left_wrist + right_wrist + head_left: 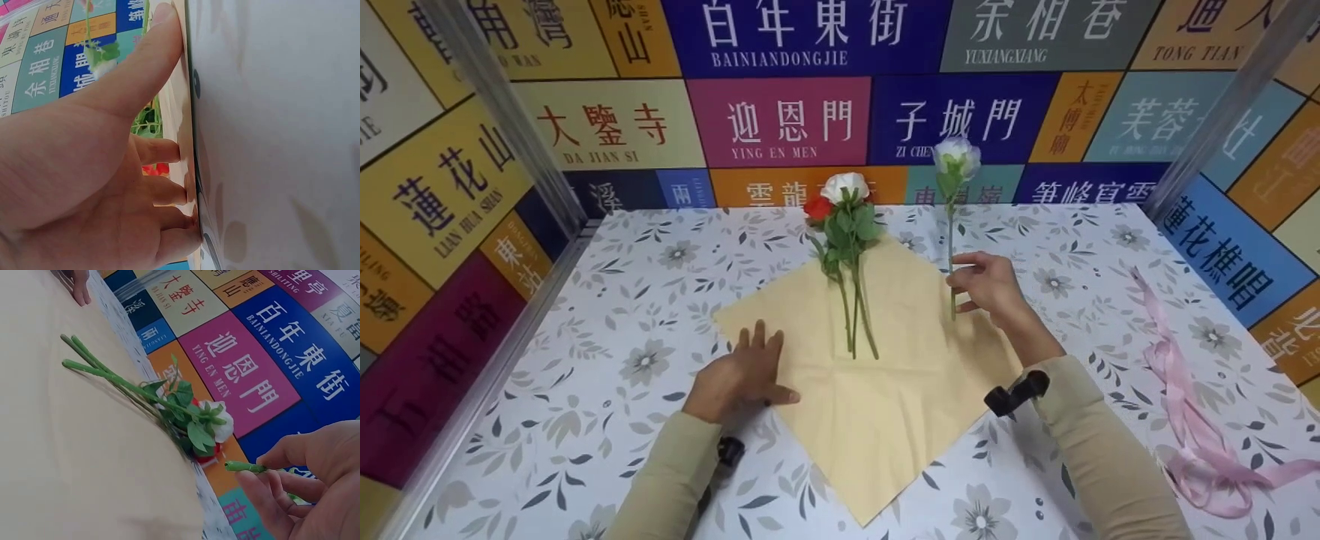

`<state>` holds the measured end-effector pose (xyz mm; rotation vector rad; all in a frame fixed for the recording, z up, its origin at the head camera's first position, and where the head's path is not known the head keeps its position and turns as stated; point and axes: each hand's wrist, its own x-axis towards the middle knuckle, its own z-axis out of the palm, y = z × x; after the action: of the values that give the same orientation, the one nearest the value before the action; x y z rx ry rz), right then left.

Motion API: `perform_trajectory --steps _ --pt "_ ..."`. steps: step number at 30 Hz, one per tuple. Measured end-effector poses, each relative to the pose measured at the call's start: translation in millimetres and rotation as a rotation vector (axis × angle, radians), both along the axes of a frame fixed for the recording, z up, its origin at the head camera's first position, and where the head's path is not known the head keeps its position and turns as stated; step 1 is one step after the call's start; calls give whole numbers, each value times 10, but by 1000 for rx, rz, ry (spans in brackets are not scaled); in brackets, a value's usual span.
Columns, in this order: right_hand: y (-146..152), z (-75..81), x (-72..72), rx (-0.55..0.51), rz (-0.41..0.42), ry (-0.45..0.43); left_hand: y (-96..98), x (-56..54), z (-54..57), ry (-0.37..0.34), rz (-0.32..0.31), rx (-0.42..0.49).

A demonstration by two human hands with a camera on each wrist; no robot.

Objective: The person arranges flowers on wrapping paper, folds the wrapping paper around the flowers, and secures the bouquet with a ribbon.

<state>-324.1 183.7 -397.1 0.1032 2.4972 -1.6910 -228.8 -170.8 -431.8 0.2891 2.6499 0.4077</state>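
Note:
My right hand (988, 283) pinches the green stem of a white artificial flower (958, 159), held upright over the right part of a tan sheet of wrapping paper (900, 420). In the right wrist view, the stem's cut end (243, 466) pokes out between thumb and fingers. My left hand (742, 375) rests on the paper's left edge with fingers spread. On the paper's upper half lie a white rose (845, 186) and a red flower (817, 208), partly hidden behind it, their leafy stems (855, 315) pointing toward me.
A pink ribbon (1185, 405) lies loosely curled at the table's right side. The table wears a white cloth (645, 427) printed with grey flowers and leaves. Panels with colourful lettered signs (780, 120) stand along the back and both sides.

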Motion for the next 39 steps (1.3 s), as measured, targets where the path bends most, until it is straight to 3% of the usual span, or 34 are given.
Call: perform_trajectory --steps 11,19,27,39 --pt "-535 -207 48 -75 4 -19 -6 0 18 -32 11 27" --pt "-858 -316 88 -121 12 -73 4 -10 23 -31 -12 -10" --pt "-1027 -433 98 -153 -34 -112 29 -32 18 -28 -13 -39" --pt "-1170 -546 101 -118 -3 -192 21 -40 7 -17 -46 -61"
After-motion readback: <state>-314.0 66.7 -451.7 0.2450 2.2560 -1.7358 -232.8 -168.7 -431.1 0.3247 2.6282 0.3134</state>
